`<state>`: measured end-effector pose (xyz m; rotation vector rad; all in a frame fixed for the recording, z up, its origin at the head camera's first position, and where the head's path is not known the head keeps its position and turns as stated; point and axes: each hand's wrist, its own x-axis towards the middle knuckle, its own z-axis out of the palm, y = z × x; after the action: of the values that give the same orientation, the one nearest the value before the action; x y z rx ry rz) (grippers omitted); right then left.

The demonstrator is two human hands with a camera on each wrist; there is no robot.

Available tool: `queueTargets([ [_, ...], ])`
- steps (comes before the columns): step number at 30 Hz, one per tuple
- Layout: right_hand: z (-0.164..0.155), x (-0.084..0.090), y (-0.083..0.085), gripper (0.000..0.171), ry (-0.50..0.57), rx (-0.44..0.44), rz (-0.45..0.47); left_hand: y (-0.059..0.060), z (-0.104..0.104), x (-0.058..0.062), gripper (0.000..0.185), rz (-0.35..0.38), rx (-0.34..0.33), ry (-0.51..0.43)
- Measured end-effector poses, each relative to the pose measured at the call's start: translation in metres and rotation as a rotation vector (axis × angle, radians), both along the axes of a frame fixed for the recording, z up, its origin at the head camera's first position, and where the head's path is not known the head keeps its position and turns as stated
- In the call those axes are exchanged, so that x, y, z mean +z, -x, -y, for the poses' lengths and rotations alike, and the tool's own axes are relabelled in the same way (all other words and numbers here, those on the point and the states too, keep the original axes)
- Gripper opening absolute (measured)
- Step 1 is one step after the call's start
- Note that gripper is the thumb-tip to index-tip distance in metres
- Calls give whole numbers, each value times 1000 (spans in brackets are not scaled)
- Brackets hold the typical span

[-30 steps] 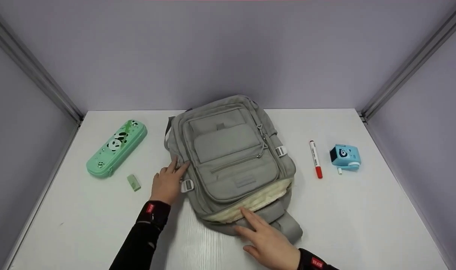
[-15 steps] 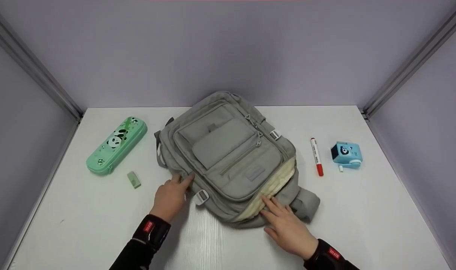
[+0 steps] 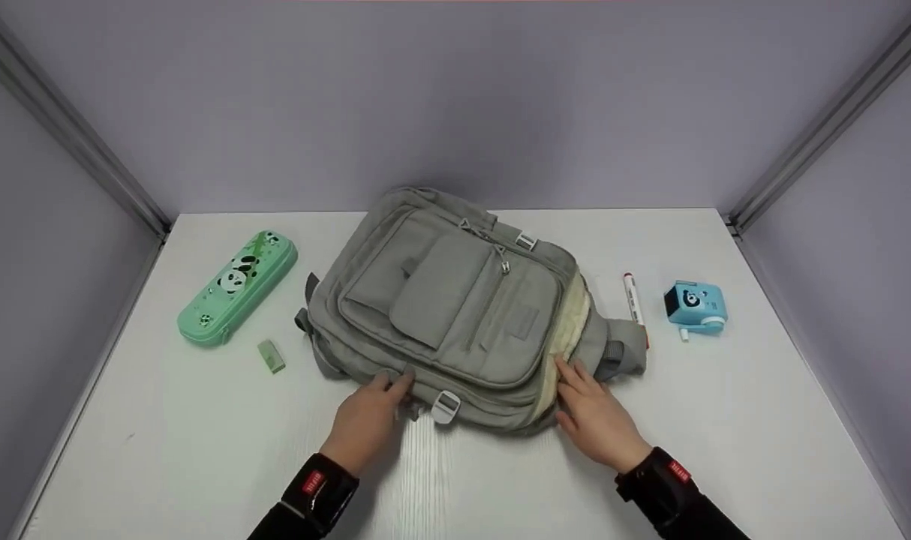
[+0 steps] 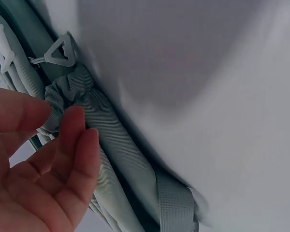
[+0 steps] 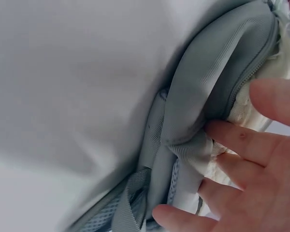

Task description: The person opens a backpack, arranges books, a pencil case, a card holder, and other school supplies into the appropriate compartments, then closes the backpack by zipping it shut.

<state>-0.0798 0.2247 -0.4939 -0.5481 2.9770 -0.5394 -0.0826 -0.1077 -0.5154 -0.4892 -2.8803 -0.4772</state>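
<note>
A grey backpack (image 3: 440, 300) lies tilted on the white table, its zippered end on the right partly unzipped, with cream lining (image 3: 572, 311) showing. At its near side my left hand (image 3: 365, 420) pinches the fabric beside a pale buckle (image 3: 446, 407). In the left wrist view, thumb and fingertips close on a gathered bit of side cloth (image 4: 70, 89). My right hand (image 3: 598, 420) rests its extended fingers at the unzipped edge. Up close, the right wrist view has those fingers (image 5: 246, 145) against the zipper edge and lining, thumb apart.
To the left lie a green panda pencil case (image 3: 238, 289) and a small green eraser (image 3: 272, 356). On the right, a red-and-white marker (image 3: 633, 298) is partly covered by the backpack's strap end (image 3: 628, 345). A blue pencil sharpener (image 3: 696, 307) stands beyond it. Grey panels enclose the table.
Both hands have turned the backpack counterclockwise, its unzipped end swinging to the right and away. The right hand moved right and up with it; the strap end now overlaps the marker.
</note>
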Motion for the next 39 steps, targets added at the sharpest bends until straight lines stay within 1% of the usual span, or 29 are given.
queueTargets([
  [2, -1, 1, 4, 36, 13, -17, -16, -1, -2, -1, 53, -6, -9, -2],
  [4, 2, 2, 6, 32, 21, -53, -49, -1, -3, -3, 51, -23, -17, -1],
  [5, 4, 3, 5, 30, 20, -76, -84, 0, -3, -4, 50, -30, -20, 0],
  [7, 13, 4, 1, 28, 42, -118, -205, 1, -3, -4, 48, -56, -25, 10],
  [9, 28, 6, -6, 26, 102, -144, -350, 3, -2, -5, 46, -83, -29, 16],
  [10, 38, 7, -11, 27, 146, -145, -407, 4, -1, -5, 46, -95, -31, 19],
  [11, 49, 8, -17, 28, 201, -136, -445, 6, -1, -5, 45, -110, -32, 25],
  [12, 61, 9, -22, 28, 279, -112, -452, 8, 0, -6, 42, -130, -32, 34],
  [13, 73, 10, -28, 28, 366, -84, -400, 10, 1, -6, 39, -145, -28, 39],
  [14, 86, 11, -34, 26, 459, -60, -307, 11, 1, -6, 35, -158, -27, 41],
  [15, 98, 12, -39, 24, 553, -40, -184, 14, 2, -7, 32, -169, -27, 44],
  [16, 109, 11, -43, 25, 663, -27, -28, 15, 2, -8, 30, -179, -28, 48],
  [17, 121, 10, -46, 26, 774, -36, 146, 17, 2, -8, 27, -189, -29, 53],
  [18, 131, 7, -49, 29, 876, -62, 324, 18, 3, -9, 26, -196, -31, 58],
  [19, 141, 4, -50, 34, 955, -108, 494, 19, 3, -9, 25, -201, -33, 62],
  [20, 149, -1, -50, 40, 1022, -151, 633, 20, 3, -10, 25, -205, -36, 65],
  [22, 164, -11, -48, 55, 1132, -244, 849, 21, 4, -11, 26, -213, -41, 76],
  [23, 170, -17, -45, 63, 1178, -291, 919, 21, 4, -11, 26, -215, -42, 77],
  [25, 178, -26, -39, 74, 1269, -363, 1015, 21, 4, -12, 27, -214, -49, 73],
  [27, 183, -33, -33, 78, 1388, -426, 1073, 21, 4, -13, 27, -209, -56, 62],
  [28, 185, -36, -31, 72, 1452, -459, 1098, 21, 4, -14, 28, -207, -57, 54],
  [29, 187, -38, -28, 62, 1519, -491, 1112, 21, 4, -14, 28, -203, -57, 48],
  [31, 190, -41, -24, 31, 1639, -545, 1120, 22, 4, -15, 27, -198, -52, 39],
  [33, 193, -43, -21, 1, 1732, -593, 1110, 22, 5, -15, 27, -198, -47, 31],
  [34, 194, -44, -20, 11, 1761, -615, 1099, 22, 5, -15, 27, -196, -46, 28],
  [36, 195, -45, -19, 23, 1794, -646, 1078, 22, 6, -15, 26, -198, -47, 22],
  [37, 195, -45, -18, 27, 1798, -655, 1074, 22, 6, -15, 26, -198, -48, 22],
  [39, 194, -46, -18, 33, 1773, -656, 1078, 22, 7, -15, 28, -200, -50, 20],
])
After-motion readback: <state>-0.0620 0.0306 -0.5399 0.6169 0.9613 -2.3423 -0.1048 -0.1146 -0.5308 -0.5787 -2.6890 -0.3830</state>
